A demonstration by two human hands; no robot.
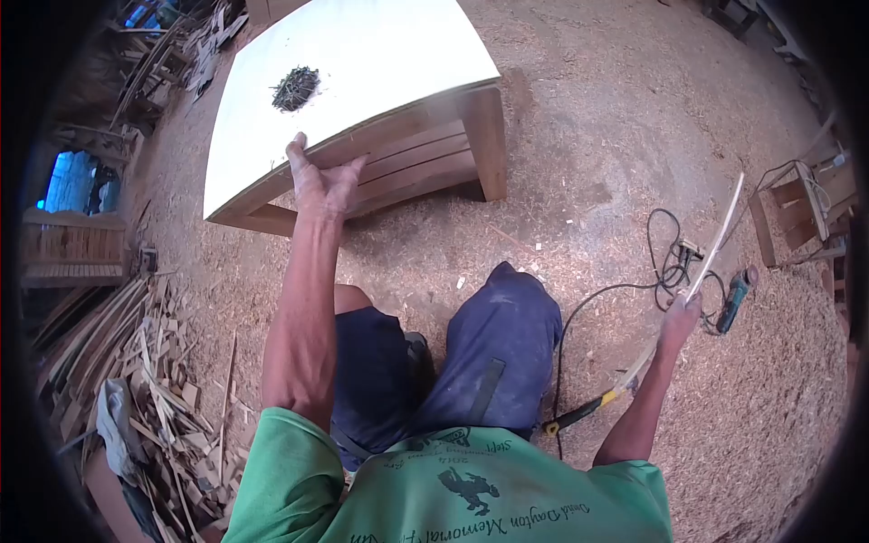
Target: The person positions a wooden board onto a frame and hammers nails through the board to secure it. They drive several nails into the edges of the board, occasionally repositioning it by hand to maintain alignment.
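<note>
My left hand (pixel 324 185) is at the near edge of a white-topped wooden table (pixel 389 54), its thumb over the top and its fingers spread below the rim. A small heap of dark plant-like scraps (pixel 296 88) lies on the white top, just beyond that hand. Off to the right, my right hand (pixel 683 317) is closed around a long thin pale wooden strip (pixel 724 226), which sticks out beyond the fist and slants up to the right.
A teal power tool (pixel 738 299) and a black cable (pixel 615 288) lie on the shavings-covered floor. Near my right arm is a yellow-and-black handled tool (pixel 584 414). Wood offcuts (pixel 172 398) pile at left; a wooden frame (pixel 801 213) stands at right.
</note>
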